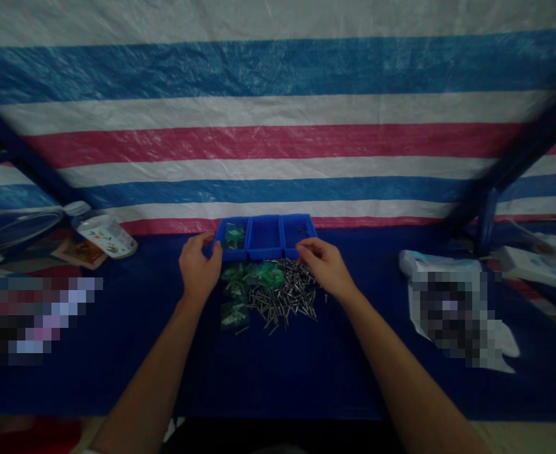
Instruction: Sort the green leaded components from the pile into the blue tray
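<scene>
Your left hand [199, 268] sits curled against the left corner of the blue bins [264, 238], and your right hand [325, 265] has its fingertips bunched at the far right edge of the metal pins [282, 296]. I can't tell if either is clamped on anything. The pins lie mixed with the green plastic bits [254, 275] just near the bins, so steady the bins and pinch one kind at a time.

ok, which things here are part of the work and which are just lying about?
In the work: left hand, right hand, blue bins, metal pins, green parts.
Lying about: bottle on its side, white bag.
</scene>
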The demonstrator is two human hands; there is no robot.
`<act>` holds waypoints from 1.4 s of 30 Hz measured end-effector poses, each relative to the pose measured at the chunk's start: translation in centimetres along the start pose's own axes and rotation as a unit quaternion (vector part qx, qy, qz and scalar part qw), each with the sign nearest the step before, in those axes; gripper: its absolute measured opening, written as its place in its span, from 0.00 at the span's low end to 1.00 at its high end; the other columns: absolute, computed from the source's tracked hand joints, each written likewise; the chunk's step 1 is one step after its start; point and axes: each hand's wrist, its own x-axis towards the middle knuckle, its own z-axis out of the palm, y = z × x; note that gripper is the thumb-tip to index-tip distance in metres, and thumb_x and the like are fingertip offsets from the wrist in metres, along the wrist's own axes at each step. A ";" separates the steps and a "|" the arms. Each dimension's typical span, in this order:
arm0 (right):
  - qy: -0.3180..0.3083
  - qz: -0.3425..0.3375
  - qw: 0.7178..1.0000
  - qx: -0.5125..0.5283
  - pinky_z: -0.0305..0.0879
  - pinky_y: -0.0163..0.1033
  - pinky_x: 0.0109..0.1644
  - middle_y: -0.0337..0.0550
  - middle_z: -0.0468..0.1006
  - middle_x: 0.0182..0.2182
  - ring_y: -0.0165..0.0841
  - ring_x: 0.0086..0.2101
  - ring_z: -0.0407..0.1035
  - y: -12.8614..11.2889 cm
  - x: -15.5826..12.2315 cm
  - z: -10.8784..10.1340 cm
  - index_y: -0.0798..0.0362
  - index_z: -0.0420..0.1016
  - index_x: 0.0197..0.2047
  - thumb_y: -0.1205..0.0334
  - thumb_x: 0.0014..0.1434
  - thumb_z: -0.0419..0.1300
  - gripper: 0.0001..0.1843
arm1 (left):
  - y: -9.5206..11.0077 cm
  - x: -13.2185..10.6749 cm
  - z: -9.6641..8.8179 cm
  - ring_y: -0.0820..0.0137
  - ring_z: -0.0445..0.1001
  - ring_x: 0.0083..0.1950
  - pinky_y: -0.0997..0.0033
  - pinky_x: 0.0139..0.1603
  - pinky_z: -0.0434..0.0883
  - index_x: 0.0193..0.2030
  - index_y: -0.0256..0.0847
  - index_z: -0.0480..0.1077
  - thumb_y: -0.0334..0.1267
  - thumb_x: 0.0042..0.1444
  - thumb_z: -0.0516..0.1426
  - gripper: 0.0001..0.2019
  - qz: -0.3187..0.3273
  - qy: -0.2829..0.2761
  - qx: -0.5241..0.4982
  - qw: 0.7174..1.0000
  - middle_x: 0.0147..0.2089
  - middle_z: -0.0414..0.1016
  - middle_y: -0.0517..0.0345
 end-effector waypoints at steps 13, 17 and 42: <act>0.300 -0.008 0.809 -0.506 0.57 0.71 0.55 0.61 0.76 0.49 0.62 0.57 0.61 2.6 -15.5 -11.9 0.53 0.68 0.59 0.34 0.61 0.49 0.35 | 1.4 -2.2 0.1 0.70 0.77 0.30 0.72 0.33 0.71 0.43 0.41 0.78 0.41 0.60 0.56 0.12 0.090 -0.173 -0.066 0.979 0.32 0.81 0.59; 0.213 -0.032 0.791 -0.573 0.55 0.74 0.53 0.62 0.70 0.56 0.61 0.58 0.59 5.0 -16.1 -13.9 0.48 0.69 0.58 0.47 0.67 0.42 0.25 | 1.6 -2.4 0.3 0.70 0.76 0.28 0.72 0.32 0.70 0.42 0.40 0.78 0.40 0.60 0.55 0.11 0.097 -0.186 -0.069 0.975 0.30 0.79 0.60; -0.135 -0.222 0.860 -0.440 0.52 0.47 0.48 0.45 0.79 0.44 0.42 0.45 0.67 0.1 -3.6 3.5 0.50 0.76 0.49 0.53 0.62 0.60 0.15 | 1.7 -3.3 1.6 0.62 0.75 0.46 0.55 0.51 0.71 0.41 0.42 0.75 0.33 0.61 0.57 0.05 0.208 -0.342 -0.068 0.914 0.43 0.78 0.54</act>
